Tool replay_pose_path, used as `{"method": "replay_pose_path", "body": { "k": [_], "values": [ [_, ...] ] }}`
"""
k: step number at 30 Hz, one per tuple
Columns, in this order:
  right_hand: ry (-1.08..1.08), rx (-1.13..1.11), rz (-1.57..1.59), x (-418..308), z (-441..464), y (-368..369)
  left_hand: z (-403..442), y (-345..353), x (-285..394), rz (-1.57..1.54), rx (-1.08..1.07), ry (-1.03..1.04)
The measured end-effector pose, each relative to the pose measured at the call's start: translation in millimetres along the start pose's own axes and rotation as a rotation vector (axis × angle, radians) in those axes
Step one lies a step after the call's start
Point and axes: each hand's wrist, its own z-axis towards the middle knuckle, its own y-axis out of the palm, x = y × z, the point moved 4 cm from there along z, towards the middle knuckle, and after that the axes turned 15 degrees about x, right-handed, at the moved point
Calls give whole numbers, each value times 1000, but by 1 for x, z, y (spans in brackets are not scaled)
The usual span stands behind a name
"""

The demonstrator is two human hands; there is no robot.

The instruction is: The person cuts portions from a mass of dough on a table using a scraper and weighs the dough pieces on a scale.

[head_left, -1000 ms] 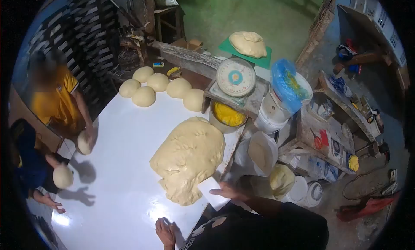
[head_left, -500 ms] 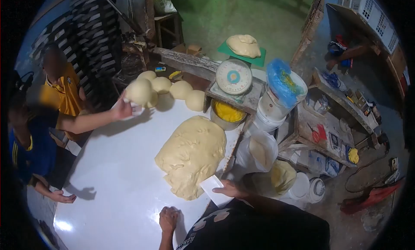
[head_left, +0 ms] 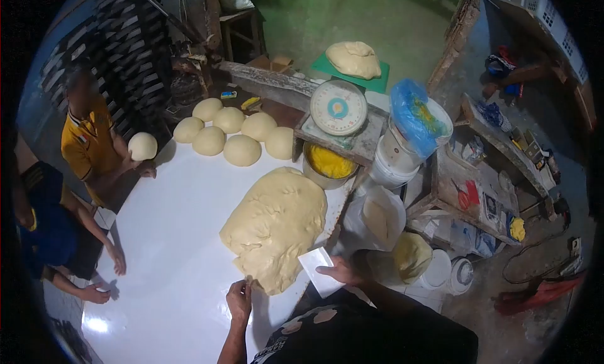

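A large slab of pale yellow dough (head_left: pixel 277 216) lies on the white tabletop in front of me. At its near-left corner, my left hand (head_left: pixel 239 300) is closed, with thumb and fingertips pinching the dough's edge. My right hand (head_left: pixel 341 271) grips a flat white dough scraper (head_left: pixel 318 271), which is tilted beside the slab's near-right edge. Farther back stand several round dough balls (head_left: pixel 242 150). On the green pan of a dial scale (head_left: pixel 338 108) rests another dough lump (head_left: pixel 353 60).
Under the scale's stand is a pot of yellow filling (head_left: pixel 330 161). Buckets (head_left: pixel 393 169) and a bag line the table's right side. To the left, a person in yellow (head_left: pixel 94 134) holds a dough ball (head_left: pixel 143 146); another in blue rests hands (head_left: pixel 116 260) by the table edge.
My left hand has moved up from the tabletop to the dough's corner. The scraper has turned slightly. The blue-clad person's outstretched arm has drawn back, and more dough balls show at the back.
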Motion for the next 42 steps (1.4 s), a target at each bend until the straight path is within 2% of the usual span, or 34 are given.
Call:
{"method": "replay_pose_path", "body": {
  "k": [3,5,11,18,20,21,23,24,25,26,28,29,30,32,34,37,39,40,41,42],
  "values": [
    [14,2,57,-4,5,-3,-11,3,-6,4,-8,-36],
    [25,2,55,-2,7,-4,-20,4,-8,-4,-35,-131],
    [48,-18,-49,7,13,-1,-45,2,-18,6,-78,-185],
    [1,-17,11,-6,10,9,-62,-5,-32,31,-109,-219],
    [-10,-8,55,-18,10,9,-64,-6,-39,85,-159,-304],
    [23,33,-58,-29,12,4,-63,-3,-45,110,-163,-239],
    [12,148,-216,21,18,5,-75,1,-71,170,-154,-189],
    [60,173,-219,8,16,5,-79,2,-83,139,-193,-374],
    [89,177,-201,41,20,5,-89,1,-102,171,-179,-356],
    [85,148,-158,29,18,9,-73,-13,-70,101,-187,-488],
    [74,112,-118,-17,12,24,-66,-18,-68,40,-97,-549],
    [61,108,-119,-29,15,31,-69,-9,-78,-71,11,-572],
    [24,108,-97,-19,19,37,-66,0,-80,-138,18,-596],
    [-27,98,-151,-12,25,54,-55,21,-69,-102,68,-457],
    [-69,102,-209,-11,24,72,-38,29,-38,-69,105,-598],
    [-97,5,-329,-29,27,118,-27,55,-49,18,129,-616],
    [-239,-24,-330,-51,27,152,-34,53,-57,-26,213,-585],
    [-243,-42,-334,-57,28,168,-44,44,-61,-147,211,-676],
    [-290,-43,-512,-61,30,186,-52,35,-64,-264,209,-761],
    [-336,-41,-687,-62,31,204,-62,28,-67,-254,221,-767]
  ]
}}
